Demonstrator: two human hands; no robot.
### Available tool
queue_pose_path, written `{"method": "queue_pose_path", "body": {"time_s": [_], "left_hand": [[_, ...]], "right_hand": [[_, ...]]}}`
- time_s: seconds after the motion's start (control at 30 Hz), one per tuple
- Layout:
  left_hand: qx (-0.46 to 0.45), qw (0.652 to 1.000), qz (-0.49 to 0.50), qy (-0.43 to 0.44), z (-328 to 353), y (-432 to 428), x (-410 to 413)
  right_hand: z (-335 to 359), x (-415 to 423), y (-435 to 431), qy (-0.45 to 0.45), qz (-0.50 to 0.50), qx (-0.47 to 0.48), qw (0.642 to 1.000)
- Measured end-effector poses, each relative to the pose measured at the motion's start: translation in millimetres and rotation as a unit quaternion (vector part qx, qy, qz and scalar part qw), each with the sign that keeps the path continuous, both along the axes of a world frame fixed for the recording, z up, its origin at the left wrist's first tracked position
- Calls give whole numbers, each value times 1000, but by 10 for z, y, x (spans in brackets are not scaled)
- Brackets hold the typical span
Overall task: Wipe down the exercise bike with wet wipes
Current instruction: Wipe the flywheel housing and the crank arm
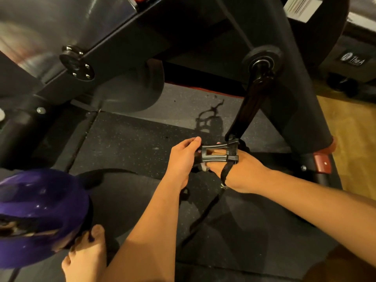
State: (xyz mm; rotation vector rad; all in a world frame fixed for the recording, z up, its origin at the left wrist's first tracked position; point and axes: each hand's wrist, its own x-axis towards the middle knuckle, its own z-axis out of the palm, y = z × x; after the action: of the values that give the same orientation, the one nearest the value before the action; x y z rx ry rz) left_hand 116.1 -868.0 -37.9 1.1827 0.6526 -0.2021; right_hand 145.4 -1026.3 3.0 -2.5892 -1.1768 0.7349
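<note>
The black exercise bike (203, 27) fills the top of the view, with its crank arm (247, 110) hanging down to a black pedal with a toe cage (217, 154). My left hand (182, 161) grips the left end of the cage. My right hand (242, 171) reaches in under the cage from the right, its fingers showing through the slot. A small white piece of wet wipe (204, 167) shows at the fingertips below the pedal. A black strap (227, 171) hangs from the pedal across my right wrist.
A purple kettlebell (38, 216) stands at the lower left beside a bare foot (87, 255). Dark rubber mats (142, 143) cover the floor. The bike's rear stabiliser with a red end cap (323, 163) lies to the right, with wooden floor (350, 139) beyond.
</note>
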Motion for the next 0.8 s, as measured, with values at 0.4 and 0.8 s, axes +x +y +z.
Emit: {"method": "queue_pose_path", "body": {"time_s": [0.4, 0.8], "left_hand": [[-20, 1000, 3, -21, 157, 18, 16], [56, 991, -19, -123, 388, -152, 95]], "right_hand": [[320, 115, -636, -236, 12, 1, 972], [199, -58, -745, -39, -319, 93, 942]]}}
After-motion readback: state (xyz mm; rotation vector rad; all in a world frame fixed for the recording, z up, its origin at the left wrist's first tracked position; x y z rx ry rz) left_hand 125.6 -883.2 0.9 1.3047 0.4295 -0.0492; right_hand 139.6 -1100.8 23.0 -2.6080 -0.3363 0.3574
